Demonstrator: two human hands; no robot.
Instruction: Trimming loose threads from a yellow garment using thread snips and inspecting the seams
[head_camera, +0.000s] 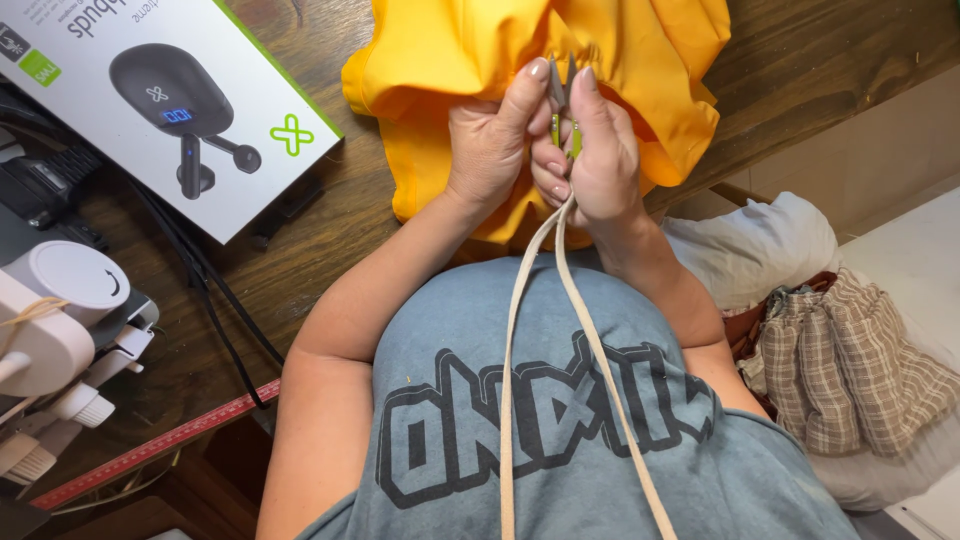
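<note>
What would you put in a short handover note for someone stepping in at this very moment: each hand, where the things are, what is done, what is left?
Left hand: pinches the yellow fabric at its gathered edge, thumb up beside the blades.
Right hand: holds small thread snips, green handle, tips pointing up at the fabric edge.
The fabric lies bunched on the wooden table. A beige tape hangs in two strands from the hands down over the grey shirt.
Done: fabric gathered, snips brought to the edge.
Left: whether anything has been cut cannot be told; the blades are partly hidden by the fingers.
</note>
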